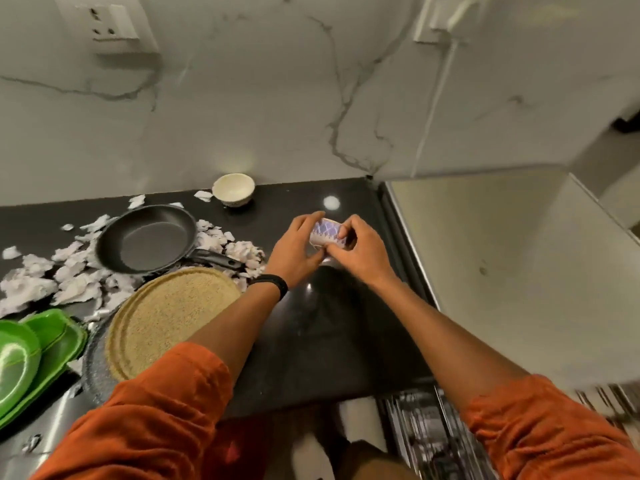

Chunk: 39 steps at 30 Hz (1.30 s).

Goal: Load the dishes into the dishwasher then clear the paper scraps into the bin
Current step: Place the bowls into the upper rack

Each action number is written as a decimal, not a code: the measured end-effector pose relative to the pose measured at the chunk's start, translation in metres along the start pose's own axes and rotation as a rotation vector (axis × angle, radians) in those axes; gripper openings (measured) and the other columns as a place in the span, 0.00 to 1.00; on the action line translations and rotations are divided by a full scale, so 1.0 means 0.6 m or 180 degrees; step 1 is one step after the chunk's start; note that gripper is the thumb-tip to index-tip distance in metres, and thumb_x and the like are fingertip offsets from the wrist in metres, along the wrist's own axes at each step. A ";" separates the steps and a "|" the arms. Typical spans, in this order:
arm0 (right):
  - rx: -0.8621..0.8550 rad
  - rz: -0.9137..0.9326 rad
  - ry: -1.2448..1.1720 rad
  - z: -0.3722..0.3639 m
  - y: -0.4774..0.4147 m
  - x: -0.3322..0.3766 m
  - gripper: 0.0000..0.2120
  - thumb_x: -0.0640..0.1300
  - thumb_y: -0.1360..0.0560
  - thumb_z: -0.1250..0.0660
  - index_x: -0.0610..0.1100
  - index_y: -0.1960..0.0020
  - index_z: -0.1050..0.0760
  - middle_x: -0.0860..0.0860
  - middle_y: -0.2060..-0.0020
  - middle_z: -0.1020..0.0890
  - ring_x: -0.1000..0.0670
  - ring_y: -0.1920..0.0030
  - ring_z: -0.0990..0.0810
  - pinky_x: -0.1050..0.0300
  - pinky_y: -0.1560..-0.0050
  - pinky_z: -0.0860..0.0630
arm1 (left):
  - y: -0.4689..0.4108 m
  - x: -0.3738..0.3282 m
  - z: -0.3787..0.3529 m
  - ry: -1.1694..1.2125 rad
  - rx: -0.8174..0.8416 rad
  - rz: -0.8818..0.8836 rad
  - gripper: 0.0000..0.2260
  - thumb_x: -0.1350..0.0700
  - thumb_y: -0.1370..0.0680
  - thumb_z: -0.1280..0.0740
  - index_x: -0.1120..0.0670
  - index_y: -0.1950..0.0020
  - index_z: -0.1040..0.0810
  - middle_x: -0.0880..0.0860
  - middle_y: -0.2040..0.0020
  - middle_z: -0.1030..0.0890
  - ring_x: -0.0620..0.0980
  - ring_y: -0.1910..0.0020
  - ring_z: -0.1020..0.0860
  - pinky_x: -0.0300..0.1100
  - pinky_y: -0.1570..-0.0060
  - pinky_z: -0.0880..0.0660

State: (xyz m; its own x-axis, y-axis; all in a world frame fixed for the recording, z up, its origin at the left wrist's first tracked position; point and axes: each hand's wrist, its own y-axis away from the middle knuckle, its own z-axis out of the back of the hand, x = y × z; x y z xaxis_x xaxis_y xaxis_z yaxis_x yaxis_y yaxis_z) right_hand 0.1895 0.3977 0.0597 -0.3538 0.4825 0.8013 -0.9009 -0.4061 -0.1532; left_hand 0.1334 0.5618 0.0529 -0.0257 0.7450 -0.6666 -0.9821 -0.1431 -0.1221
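A small purple-and-white patterned bowl [327, 233] is held just above the black counter [311, 327], gripped from both sides by my left hand [298, 249] and my right hand [360, 249]. A cream bowl [233, 190] stands by the wall. Left of my hands lies a black frying pan [147, 239], with a tan round plate [166, 315] stacked on a grey speckled one in front of it. Green plates [31, 351] sit at the left edge. Torn paper scraps [52, 278] are strewn around the pan. The dishwasher rack [426, 434] shows at the bottom right.
A marble wall with sockets [107, 24] rises behind the counter. A grey appliance top [502, 271] adjoins the counter on the right, with a white cable [433, 109] running down the wall to it.
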 end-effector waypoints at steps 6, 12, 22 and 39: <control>-0.0706 -0.0518 -0.0234 0.098 0.176 -0.043 0.15 0.51 0.29 0.24 0.48 0.52 0.29 0.55 0.58 0.20 0.55 0.58 0.19 0.57 0.57 0.20 | 0.078 -0.099 -0.084 0.0426 0.0592 -0.0611 0.31 0.47 0.23 0.27 0.44 0.23 0.36 0.49 0.32 0.31 0.50 0.38 0.25 0.45 0.39 0.26; -0.1491 -0.0853 -0.0197 0.199 0.325 -0.097 0.13 0.51 0.27 0.27 0.48 0.49 0.28 0.53 0.55 0.20 0.49 0.56 0.20 0.48 0.54 0.21 | 0.124 -0.217 -0.194 0.0771 0.1244 -0.0815 0.27 0.36 0.23 0.33 0.37 0.26 0.35 0.47 0.36 0.29 0.49 0.44 0.21 0.52 0.40 0.22; -0.2499 -0.1404 0.0124 0.324 0.580 -0.233 0.22 0.51 0.27 0.26 0.54 0.36 0.28 0.55 0.41 0.25 0.50 0.40 0.25 0.45 0.42 0.23 | 0.185 -0.431 -0.428 0.0899 0.1923 -0.0969 0.13 0.46 0.19 0.34 0.48 0.37 0.29 0.50 0.47 0.19 0.49 0.54 0.19 0.50 0.53 0.20; -0.2662 -0.3168 -0.0981 0.438 0.849 -0.713 0.18 0.43 0.25 0.31 0.50 0.35 0.26 0.49 0.33 0.25 0.49 0.35 0.25 0.47 0.38 0.22 | 0.293 -0.599 -1.022 -0.0043 0.3676 -0.0658 0.22 0.59 0.24 0.26 0.57 0.31 0.26 0.53 0.38 0.22 0.51 0.42 0.23 0.46 0.43 0.24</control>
State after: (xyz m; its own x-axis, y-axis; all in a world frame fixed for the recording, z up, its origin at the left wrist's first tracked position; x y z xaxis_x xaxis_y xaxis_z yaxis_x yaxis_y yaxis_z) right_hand -0.0520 -0.2192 -0.2090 0.5107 0.0548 0.8580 -0.6618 0.6621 0.3517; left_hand 0.0840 -0.1305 -0.1799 0.1590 0.6928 -0.7034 -0.5537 0.6525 0.5174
